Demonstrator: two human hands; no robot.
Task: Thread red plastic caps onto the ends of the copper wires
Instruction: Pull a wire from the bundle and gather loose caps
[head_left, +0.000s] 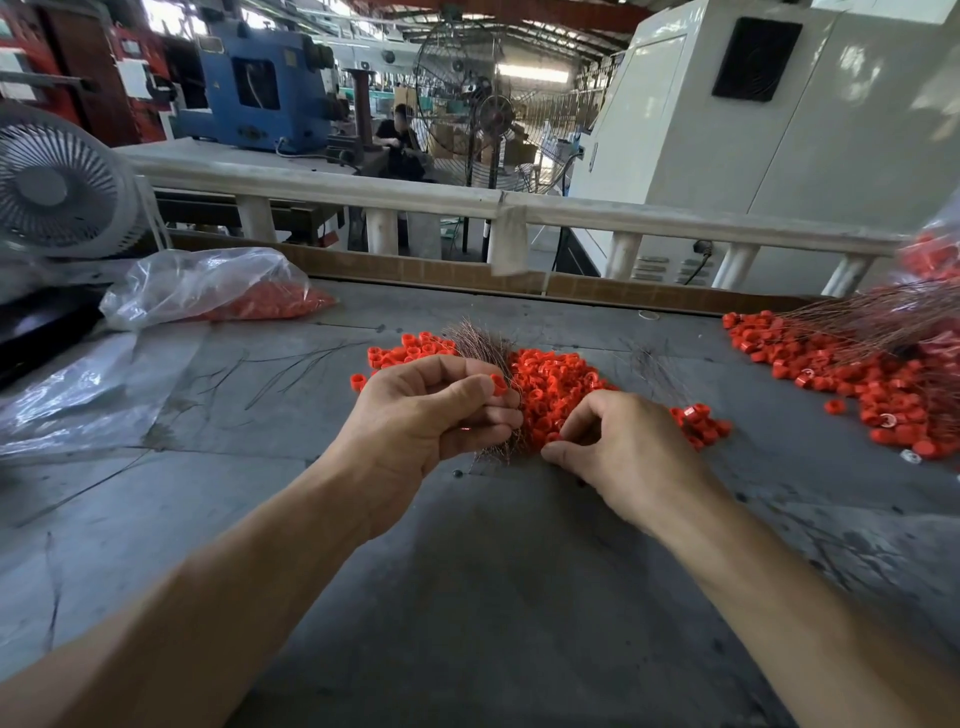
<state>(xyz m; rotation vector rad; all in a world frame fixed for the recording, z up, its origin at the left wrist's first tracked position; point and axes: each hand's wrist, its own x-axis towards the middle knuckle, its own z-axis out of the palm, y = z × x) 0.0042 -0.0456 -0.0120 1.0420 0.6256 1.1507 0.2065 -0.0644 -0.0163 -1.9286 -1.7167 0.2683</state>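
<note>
My left hand (426, 410) grips a bundle of copper wires (480, 343), with one red cap (498, 384) pinched at the fingertips. My right hand (618, 452) is curled, fingertips down in the pile of caps (561, 384) on the grey table (493, 597); can't tell if it's holding one. More capped wires (872, 322) lie far right.

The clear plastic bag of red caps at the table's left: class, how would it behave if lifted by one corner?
The plastic bag looks thin and crumpled, so it would probably sag limply. Its red caps sit loose inside, so they would likely slide downward and might spill.
</note>
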